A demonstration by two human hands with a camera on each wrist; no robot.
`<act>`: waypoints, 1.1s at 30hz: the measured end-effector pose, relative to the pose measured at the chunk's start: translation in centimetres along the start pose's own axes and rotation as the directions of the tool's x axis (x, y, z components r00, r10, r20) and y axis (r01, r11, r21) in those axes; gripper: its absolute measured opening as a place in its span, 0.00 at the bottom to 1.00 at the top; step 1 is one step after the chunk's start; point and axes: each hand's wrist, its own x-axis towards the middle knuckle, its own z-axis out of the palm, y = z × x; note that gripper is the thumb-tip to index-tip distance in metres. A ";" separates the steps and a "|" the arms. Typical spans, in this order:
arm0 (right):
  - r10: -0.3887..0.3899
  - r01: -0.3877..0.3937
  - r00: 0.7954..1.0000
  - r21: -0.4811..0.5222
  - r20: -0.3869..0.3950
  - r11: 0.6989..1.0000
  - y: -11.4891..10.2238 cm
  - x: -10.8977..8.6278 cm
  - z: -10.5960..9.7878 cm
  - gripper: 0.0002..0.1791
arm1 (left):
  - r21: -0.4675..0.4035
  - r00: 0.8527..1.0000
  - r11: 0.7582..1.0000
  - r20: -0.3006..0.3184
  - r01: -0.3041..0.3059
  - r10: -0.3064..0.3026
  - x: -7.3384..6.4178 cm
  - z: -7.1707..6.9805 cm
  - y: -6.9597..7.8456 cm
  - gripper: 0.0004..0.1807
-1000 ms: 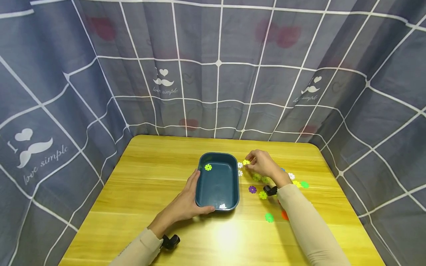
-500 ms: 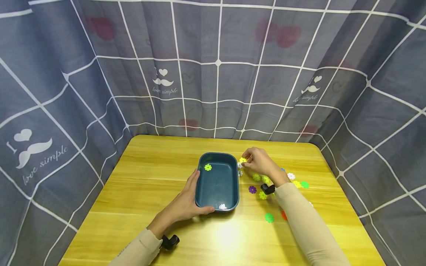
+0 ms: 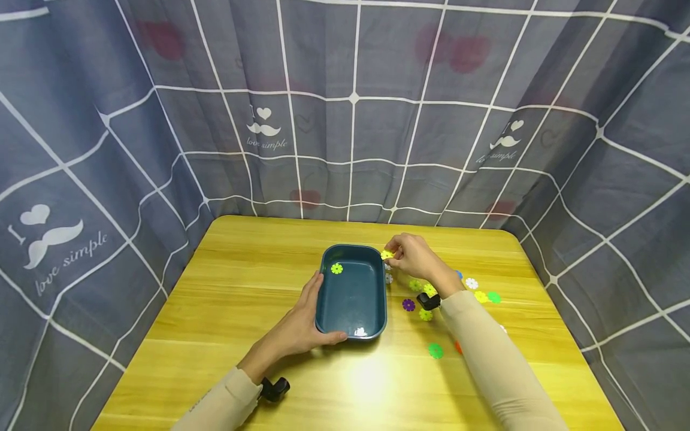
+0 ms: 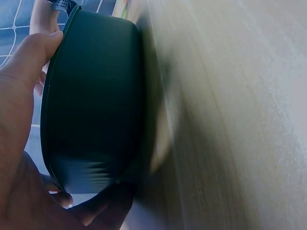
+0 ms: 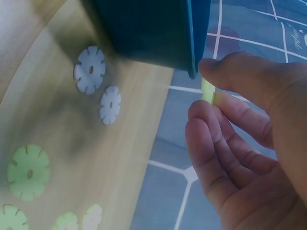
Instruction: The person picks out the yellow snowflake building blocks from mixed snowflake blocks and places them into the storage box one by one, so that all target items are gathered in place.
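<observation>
Blue tray (image 3: pixel 351 299), mid-frame, gripped by left hand (image 3: pixel 296 328): one yellow-green flower disc (image 3: pixel 336 269) inside. Yellow disc (image 3: pixel 386 255), pinched in right hand (image 3: pixel 416 256) beside the tray's upper-right corner; loose discs (image 3: pixel 435 351), lower right, as yet outside.

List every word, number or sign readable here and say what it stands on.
"I", heart, mustache, "love simple": left side of the grid-patterned curtain.
"I", heart, mustache, "love simple": curtain's back, left of middle.
"I", heart, mustache, "lo… simple", some letters unclear: curtain's back, right.
Too small: marks on the left sleeve.
Too blurred: curtain lettering, right wrist view.
</observation>
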 end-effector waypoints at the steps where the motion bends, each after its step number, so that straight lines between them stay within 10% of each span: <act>1: -0.001 0.001 1.000 0.001 0.003 1.000 -0.1 0.1 0.0 0.13 | 0.000 1.000 1.000 0.000 -0.001 0.001 0.0 0.0 0.0 0.83; 33: -0.114 0.116 0.984 -0.004 0.136 0.993 -2.5 2.8 0.0 0.16 | 0.002 1.000 1.000 0.007 0.001 -0.001 -0.1 -0.2 0.1 0.84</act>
